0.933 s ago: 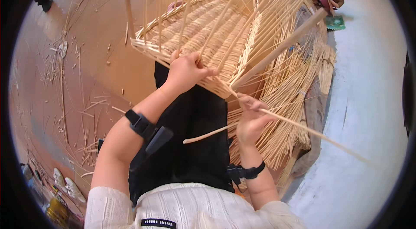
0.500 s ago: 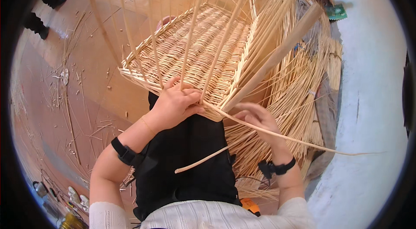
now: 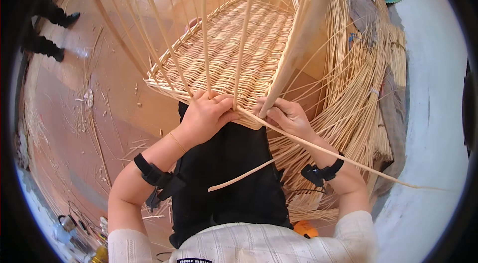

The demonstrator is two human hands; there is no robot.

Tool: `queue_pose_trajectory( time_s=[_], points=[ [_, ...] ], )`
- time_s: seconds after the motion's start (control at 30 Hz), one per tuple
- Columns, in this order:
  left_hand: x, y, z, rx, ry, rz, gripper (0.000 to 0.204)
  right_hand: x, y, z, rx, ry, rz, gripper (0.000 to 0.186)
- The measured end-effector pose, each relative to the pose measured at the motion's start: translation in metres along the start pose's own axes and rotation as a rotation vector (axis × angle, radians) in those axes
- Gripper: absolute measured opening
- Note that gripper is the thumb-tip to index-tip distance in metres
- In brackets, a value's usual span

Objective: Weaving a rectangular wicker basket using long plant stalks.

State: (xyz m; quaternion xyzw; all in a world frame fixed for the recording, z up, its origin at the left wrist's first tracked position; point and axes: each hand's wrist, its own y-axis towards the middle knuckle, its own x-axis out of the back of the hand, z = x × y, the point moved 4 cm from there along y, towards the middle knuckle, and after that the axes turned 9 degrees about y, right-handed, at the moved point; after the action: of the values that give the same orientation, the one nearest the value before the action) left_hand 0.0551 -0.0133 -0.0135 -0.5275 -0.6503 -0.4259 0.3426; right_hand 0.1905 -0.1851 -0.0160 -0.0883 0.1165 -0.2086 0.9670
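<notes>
A flat woven wicker basket base (image 3: 231,49) rests at my knees, with thin upright stakes rising from its edges. My left hand (image 3: 206,116) is closed over its near edge, fingers among the stakes and thumb pressed near the front. At the near right corner my right hand (image 3: 286,116) has its fingers round the foot of a thick corner post (image 3: 291,54). From that edge a long pale willow rod (image 3: 343,157) runs out to the right, passing over my right forearm. The cut end of a shorter rod (image 3: 241,176) sticks out above my black apron (image 3: 224,198).
Bundles of willow rods (image 3: 343,99) lie on the floor at right, beside a pale wall (image 3: 430,113). Offcuts (image 3: 97,128) litter the floor at left. Another person's legs (image 3: 52,31) stand at far left. An orange object (image 3: 304,229) lies beside my lap.
My right hand has moved from beneath the rod onto the thick corner post, which now stands more upright. The left hand keeps its place at the near edge. The whole view has shifted slightly.
</notes>
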Motion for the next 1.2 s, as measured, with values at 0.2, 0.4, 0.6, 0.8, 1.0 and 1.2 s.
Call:
queue_pose_trajectory(
  time_s=[0.2, 0.4, 0.6, 0.8, 1.0, 1.2],
  points=[
    [0.037, -0.014, -0.036, 0.074, 0.388, -0.19, 0.027, -0.004, -0.052, -0.007, 0.403, -0.268, -0.163, 0.023],
    [0.05, 0.058, -0.061, 0.44, -0.372, 0.115, 0.032, -0.022, -0.045, 0.009, 0.38, -0.131, -0.146, 0.02],
    [0.03, 0.064, -0.041, 0.439, -0.529, 0.382, 0.026, -0.016, -0.049, -0.012, 0.362, 0.062, -0.161, 0.023],
    [0.015, 0.057, -0.031, 0.095, -0.39, 0.452, 0.025, -0.013, -0.046, -0.015, 0.293, 0.069, -0.167, 0.024],
    [0.006, 0.053, -0.019, 0.064, -0.313, 0.344, 0.025, 0.025, -0.001, -0.018, -0.107, 0.305, -0.157, 0.027],
    [0.02, 0.042, -0.017, 0.045, -0.362, 0.236, 0.024, 0.014, 0.039, -0.002, -0.187, 0.093, -0.064, 0.025]
  ],
)
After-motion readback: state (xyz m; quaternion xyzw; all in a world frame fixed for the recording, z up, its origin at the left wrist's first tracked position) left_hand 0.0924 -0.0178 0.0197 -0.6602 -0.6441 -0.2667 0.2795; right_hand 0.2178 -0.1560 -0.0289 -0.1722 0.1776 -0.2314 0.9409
